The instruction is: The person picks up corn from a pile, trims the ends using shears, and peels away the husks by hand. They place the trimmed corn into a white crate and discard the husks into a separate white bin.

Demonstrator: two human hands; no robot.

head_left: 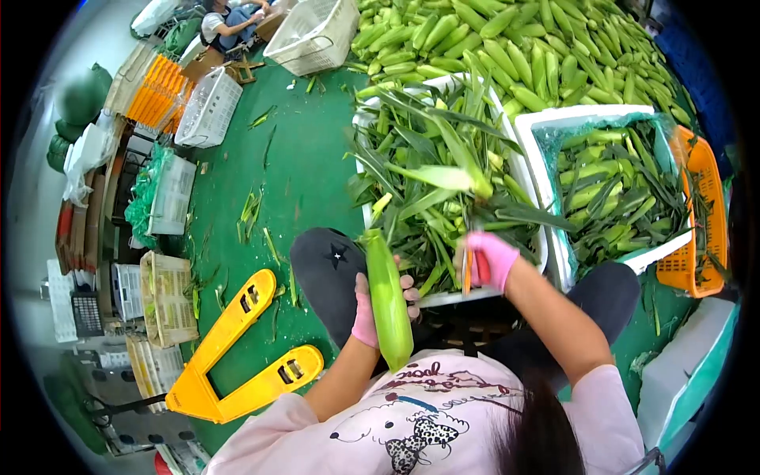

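My left hand, in a pink fingerless glove, is closed around a green ear of corn. The ear stands almost upright, tilted slightly, over my lap, its husk still wrapped around it. In my right hand, also pink-gloved, is a hand tool with red and orange handles; its upper end is blurred among the leaves. Just beyond both hands stands a white crate heaped with husk leaves. A cut corn end with leaves shows blurred above the tool.
Behind the crate lies a large pile of corn. To the right are a white foam box of corn and leaves and an orange basket. A yellow pallet jack sits at left. A person sits far back.
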